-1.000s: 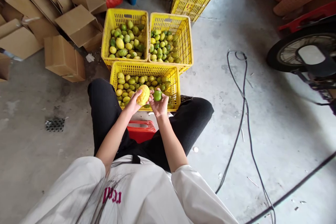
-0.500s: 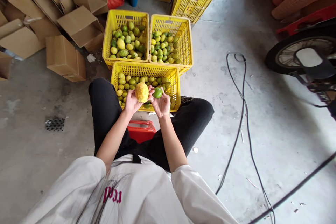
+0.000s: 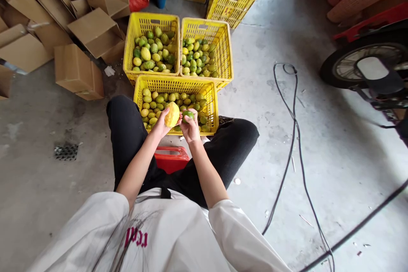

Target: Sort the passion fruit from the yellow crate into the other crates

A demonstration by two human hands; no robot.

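My left hand is closed around a large yellow lemon with bumpy skin. Close beside it, my right hand grips a smaller green lemon, its thumb and fingers covering part of the fruit. Both hands are over the front edge of a yellow plastic crate between my knees, which holds many green and yellow fruits. Behind it stand two more yellow crates, a left one and a right one, each partly filled with similar fruit.
Cardboard boxes are heaped at the left. Stacked yellow crates stand at the back. A black cable loops over the floor at the right, near a motorbike wheel. Part of a red stool shows between my legs.
My right hand has turned and closed more over the green lemon, moving slightly left. The yellow lemon has been rotated in my left hand, showing another side.
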